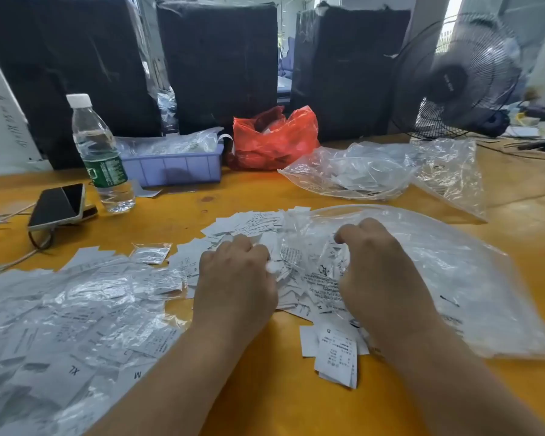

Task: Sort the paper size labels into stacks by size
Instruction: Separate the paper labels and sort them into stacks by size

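Two curled hands: left hand [233, 272] pinching papery labels [252, 225], right hand [378, 265] gripping crinkly bag [453, 262].

Orange-yellow wooden table [183, 212], three dark upright blocks [217, 58] behind it, black mesh fan [460, 80] at right, daylight through gaps beyond.

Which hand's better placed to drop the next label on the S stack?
Right, probably. The right hand lies nearer the S stack, which sits just in front of it. The left hand is across the loose labels and already pinches something white.
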`<state>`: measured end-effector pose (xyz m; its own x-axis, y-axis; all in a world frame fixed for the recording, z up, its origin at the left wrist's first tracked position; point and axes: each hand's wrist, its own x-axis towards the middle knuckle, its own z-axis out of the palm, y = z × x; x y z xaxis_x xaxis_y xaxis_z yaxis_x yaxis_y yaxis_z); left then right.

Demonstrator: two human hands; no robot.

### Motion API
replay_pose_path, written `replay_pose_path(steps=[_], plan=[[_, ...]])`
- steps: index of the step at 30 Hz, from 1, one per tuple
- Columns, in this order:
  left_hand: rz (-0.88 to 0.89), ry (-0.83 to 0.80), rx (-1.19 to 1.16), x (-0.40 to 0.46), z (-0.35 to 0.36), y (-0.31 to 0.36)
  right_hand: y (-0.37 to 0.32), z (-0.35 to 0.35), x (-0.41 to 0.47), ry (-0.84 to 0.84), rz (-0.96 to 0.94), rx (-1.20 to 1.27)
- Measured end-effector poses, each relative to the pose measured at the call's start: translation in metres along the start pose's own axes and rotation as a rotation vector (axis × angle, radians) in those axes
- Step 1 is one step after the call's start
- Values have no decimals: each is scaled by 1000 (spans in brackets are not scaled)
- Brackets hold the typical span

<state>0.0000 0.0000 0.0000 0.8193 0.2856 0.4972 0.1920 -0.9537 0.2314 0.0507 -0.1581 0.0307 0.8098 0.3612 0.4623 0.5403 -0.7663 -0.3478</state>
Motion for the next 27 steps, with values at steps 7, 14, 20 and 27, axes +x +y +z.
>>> replay_pose_path(steps=[7,14,20,27], plan=[[-9,140,-123,2,-5,0,-7,6,-1,257,-305,150],[-83,-104,-152,-1,-7,-2,-12,13,0,172,-337,196],[-88,-101,-199,-3,-14,-5,-10,14,-1,168,-323,269],[-198,124,-608,18,-44,-11,-33,13,3,243,-267,512]])
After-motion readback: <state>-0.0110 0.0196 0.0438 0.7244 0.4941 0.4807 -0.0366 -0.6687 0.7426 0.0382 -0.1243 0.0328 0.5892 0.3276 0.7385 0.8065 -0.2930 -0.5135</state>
